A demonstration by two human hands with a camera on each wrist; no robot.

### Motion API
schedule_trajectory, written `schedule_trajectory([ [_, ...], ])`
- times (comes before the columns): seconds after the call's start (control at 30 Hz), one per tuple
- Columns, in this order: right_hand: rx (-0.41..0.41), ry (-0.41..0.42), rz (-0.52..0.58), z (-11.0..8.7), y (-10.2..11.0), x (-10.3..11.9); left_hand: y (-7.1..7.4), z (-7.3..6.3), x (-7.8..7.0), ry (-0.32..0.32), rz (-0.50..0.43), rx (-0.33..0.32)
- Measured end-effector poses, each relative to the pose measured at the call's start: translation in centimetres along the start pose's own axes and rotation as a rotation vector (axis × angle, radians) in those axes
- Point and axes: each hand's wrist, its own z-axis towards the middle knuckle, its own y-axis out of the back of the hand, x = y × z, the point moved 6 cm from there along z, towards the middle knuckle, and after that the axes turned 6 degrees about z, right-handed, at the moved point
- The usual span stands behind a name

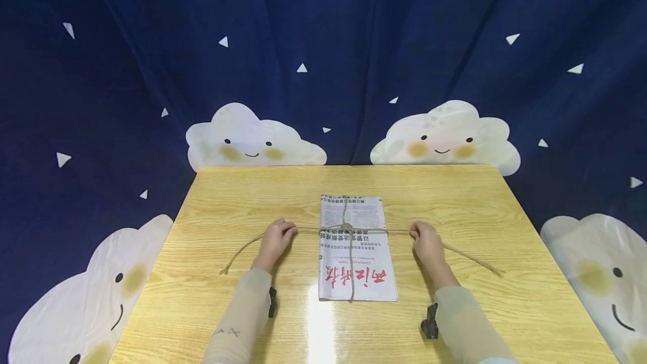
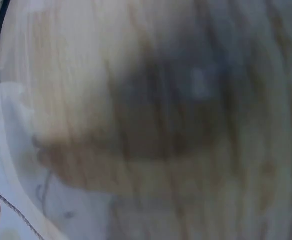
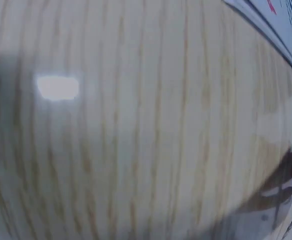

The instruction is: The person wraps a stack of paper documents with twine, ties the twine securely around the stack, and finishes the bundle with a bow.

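Observation:
A folded stack of newspapers [image 1: 374, 263] lies on the wooden table, with a thin rope [image 1: 351, 268] running down its length and across its width. The strands cross in a knot near the middle of the top sheet. To the left of the stack, my left hand [image 1: 275, 243] pinches one rope end, whose tail trails to the table on the left. On the other side my right hand [image 1: 428, 246] pinches the opposite end, its tail slanting toward the right. Between the hands the rope runs nearly straight. Only fingertips show at the edges of both wrist views.
The wooden table [image 1: 202, 212] reaches back to a dark blue curtain [image 1: 323, 27] printed with clouds and small white triangles. A black wrist device [image 1: 429, 322] is strapped at the right sleeve, another [image 1: 272, 302] at the left. Light glares off the table in front of the stack.

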Motion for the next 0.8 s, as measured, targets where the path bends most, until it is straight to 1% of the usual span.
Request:
schedule_trajectory([
  [0.1,-0.016,-0.009,-0.044,-0.1,0.3,-0.6,-0.1,-0.3,0.5,0.028,0.027,0.017],
  [0.27,-0.029,-0.044,-0.09,-0.4,0.6,-1.5,-0.3,-0.7,0.9,0.046,0.057,0.022],
  [0.43,-0.063,-0.038,-0.077,-0.4,0.6,-1.5,-0.4,-1.0,1.1,0.067,0.03,0.009],
  [0.53,-0.069,-0.037,-0.071,-0.4,0.7,-1.3,-0.5,-1.1,1.0,0.073,0.006,-0.002],
  [0.67,-0.07,-0.004,-0.059,-0.4,0.5,-0.4,-0.8,-0.7,0.2,0.057,-0.018,0.008],
  [0.73,-0.078,0.041,-0.034,-0.2,0.1,0.7,-1.2,-0.4,-0.8,0.025,-0.024,0.025],
  [0.8,-0.066,0.098,-0.003,0.0,-0.5,2.0,-1.7,0.0,-1.9,-0.014,-0.018,0.047],
])
